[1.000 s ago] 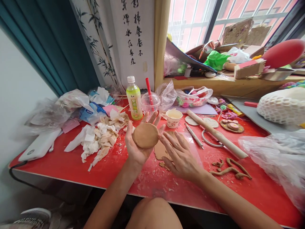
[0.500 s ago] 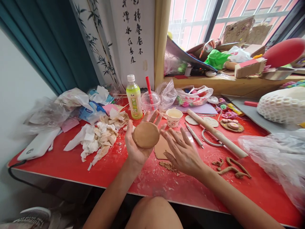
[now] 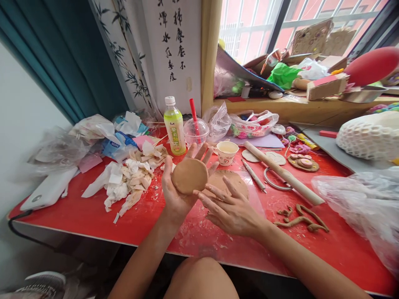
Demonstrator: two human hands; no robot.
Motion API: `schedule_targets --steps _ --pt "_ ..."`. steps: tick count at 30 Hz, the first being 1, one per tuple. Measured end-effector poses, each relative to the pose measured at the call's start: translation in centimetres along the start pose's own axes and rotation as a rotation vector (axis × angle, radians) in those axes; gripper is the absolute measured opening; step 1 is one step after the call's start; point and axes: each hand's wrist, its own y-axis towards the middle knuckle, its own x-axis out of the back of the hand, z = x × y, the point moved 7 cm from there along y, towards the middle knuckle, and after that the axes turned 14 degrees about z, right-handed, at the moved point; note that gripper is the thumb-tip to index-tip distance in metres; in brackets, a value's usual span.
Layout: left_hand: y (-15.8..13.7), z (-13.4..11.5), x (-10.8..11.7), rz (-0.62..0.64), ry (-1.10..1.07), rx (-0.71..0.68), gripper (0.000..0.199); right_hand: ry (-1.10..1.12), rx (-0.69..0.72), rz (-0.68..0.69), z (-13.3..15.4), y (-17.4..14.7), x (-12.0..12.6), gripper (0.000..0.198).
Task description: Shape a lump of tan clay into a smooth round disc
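A smooth round clay disc (image 3: 190,176) rests on the palm and fingers of my left hand (image 3: 179,204), held above the table. My right hand (image 3: 233,209) is open with its fingers spread. Its fingertips are at the lower right edge of the disc; whether they touch it I cannot tell. Behind the right hand lies a flat rolled clay slab (image 3: 238,182), partly covered by the fingers. A paper cup (image 3: 227,153) with pale liquid stands just beyond it. To the right are a pen-like tool (image 3: 254,176), a metal ring (image 3: 270,179) and a long rolling pin (image 3: 283,174).
Crumpled tissues (image 3: 132,180), a white power bank (image 3: 50,193) and plastic bags cover the left. A drink bottle (image 3: 175,128) and a plastic cup (image 3: 195,129) with a red straw stand behind. Clay coils (image 3: 304,222) and a clear plastic bag (image 3: 358,207) lie at right.
My right hand has shifted left and down, its fingertips now by the disc's lower edge, showing more of the slab. The left hand keeps the disc in nearly the same place.
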Motion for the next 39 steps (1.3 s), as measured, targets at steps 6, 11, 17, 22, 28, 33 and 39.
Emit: schedule_targets --steps 6,11,17,22,28,33,39 --pt "0.1 0.2 -0.7 0.063 -0.018 0.017 0.060 -0.075 -0.155 -0.023 -2.5 -0.4 1.0 0.074" --pt "0.0 -0.1 -0.8 0.054 0.009 -0.011 0.060 -0.071 -0.122 -0.004 -2.1 -0.3 0.7 0.072" --pt "0.0 -0.4 -0.8 0.031 0.016 -0.029 0.058 -0.003 -0.012 -0.026 -0.7 -0.2 0.3 0.072" --pt "-0.3 -0.2 -0.1 -0.017 0.023 -0.008 0.058 -0.002 0.066 0.008 0.3 -0.1 -0.3 0.064" --pt "-0.1 -0.3 -0.5 0.009 0.013 -0.012 0.057 -0.102 0.045 -0.050 -0.5 -0.2 0.4 0.055" --pt "0.0 -0.7 -0.8 0.029 0.018 -0.055 0.060 -0.120 -0.060 -0.057 -2.4 -0.8 1.0 0.072" --pt "0.0 -0.8 -0.6 -0.011 0.082 -0.053 0.059 -0.061 0.024 -0.025 -1.0 -0.5 0.4 0.066"
